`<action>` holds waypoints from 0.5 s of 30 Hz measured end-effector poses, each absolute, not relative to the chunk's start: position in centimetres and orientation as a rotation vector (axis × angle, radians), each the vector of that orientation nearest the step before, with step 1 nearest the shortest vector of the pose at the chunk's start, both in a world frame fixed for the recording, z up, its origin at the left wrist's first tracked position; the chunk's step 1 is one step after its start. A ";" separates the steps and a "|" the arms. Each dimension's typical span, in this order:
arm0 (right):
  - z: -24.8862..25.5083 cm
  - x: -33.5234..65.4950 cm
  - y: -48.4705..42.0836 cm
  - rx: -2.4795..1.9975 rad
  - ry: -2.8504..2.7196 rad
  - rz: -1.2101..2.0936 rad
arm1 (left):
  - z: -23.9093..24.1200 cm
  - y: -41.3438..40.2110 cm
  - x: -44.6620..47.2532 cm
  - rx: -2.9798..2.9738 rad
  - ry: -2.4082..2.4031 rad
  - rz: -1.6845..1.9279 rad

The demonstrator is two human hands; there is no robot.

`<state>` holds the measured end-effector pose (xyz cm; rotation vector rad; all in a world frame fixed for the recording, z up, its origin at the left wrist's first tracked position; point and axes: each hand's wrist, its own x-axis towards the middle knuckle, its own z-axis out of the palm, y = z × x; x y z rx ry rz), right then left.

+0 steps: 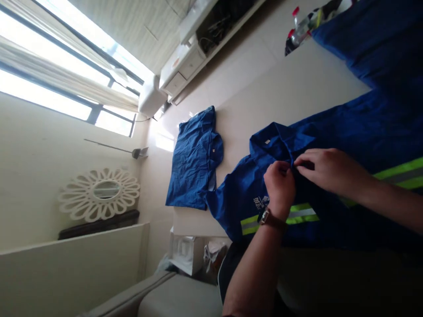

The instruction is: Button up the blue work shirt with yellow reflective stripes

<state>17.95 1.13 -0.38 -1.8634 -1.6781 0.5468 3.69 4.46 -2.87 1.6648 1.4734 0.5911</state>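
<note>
A blue work shirt (pixel 231 189) with yellow-green and silver reflective bands lies spread over the table, its collar towards the far side. My left hand (pixel 280 187), with a watch (pixel 264 215) on the wrist, pinches the shirt's front edge just below the collar. Close beside it, my right hand (pixel 330 169) has thumb and forefinger closed on the same edge. The fingertips of both hands nearly meet, and whatever small part lies between them is hidden. White printing shows on the chest near my left wrist.
A folded blue garment (pixel 191 163) lies on the pale table (pixel 238 114) to the left. More blue cloth (pixel 390 44) covers the upper right, by bottles with red caps (pixel 299 31). A grey sofa (pixel 178 295) stands at the bottom.
</note>
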 end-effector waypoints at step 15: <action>0.3 17.2 0.8 -1.845 -1.666 0.425 | -1.0 4.3 3.3 1.691 1.384 0.732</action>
